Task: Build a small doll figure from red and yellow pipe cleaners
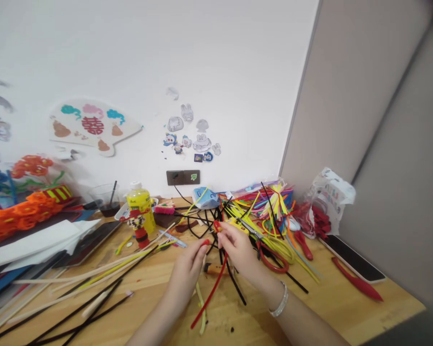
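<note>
My right hand [238, 247], wearing a silver bracelet at the wrist, pinches a red pipe cleaner [215, 288]. The pipe cleaner's upper end curls into a small loop above the fingers, and its long tail hangs down toward the table's front. Slightly lower, my left hand [189, 266] is closed with thumb and forefinger together on a small red fuzzy end [205, 242]. Whether that piece joins the one in my right hand cannot be made out. Beneath both hands lie black pipe cleaners [237, 283] and an orange-handled tool [216, 269], partly covered.
Red-handled scissors [274, 262] lie right of my hands, beside yellow pipe cleaners [277, 247]. A yellow bottle [148, 211] and a small pipe-cleaner figure [141, 230] stand at left. Near a cup of dark liquid [108, 206] are orange fuzzy flowers [32, 211]. A phone [353, 258] lies far right.
</note>
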`<move>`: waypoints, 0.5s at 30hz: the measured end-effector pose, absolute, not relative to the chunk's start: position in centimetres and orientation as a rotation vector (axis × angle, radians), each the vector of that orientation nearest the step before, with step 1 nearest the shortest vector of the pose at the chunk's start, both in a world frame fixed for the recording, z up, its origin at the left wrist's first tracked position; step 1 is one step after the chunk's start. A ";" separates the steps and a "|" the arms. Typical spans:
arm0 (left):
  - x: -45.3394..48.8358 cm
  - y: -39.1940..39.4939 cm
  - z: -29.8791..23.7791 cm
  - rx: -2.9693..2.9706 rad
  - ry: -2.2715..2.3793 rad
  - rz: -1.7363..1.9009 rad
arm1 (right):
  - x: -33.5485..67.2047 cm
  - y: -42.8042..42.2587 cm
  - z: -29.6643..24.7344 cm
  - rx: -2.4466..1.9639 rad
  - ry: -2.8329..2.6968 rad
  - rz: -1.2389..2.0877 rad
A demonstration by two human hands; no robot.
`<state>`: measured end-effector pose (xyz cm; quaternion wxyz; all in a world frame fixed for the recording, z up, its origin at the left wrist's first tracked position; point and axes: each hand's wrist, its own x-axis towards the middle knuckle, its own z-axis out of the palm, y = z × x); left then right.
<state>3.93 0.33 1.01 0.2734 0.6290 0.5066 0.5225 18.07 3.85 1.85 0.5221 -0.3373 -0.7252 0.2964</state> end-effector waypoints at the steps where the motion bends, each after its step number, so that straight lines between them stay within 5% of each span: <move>1: 3.9 0.4 1.0 1.662 1.378 1.424 | 18.0 3.6 1.9 -0.820 -1.778 0.652; 15: 3.9 0.1 1.4 1.774 1.422 1.397 | 18.1 3.1 1.6 -0.840 -2.083 0.167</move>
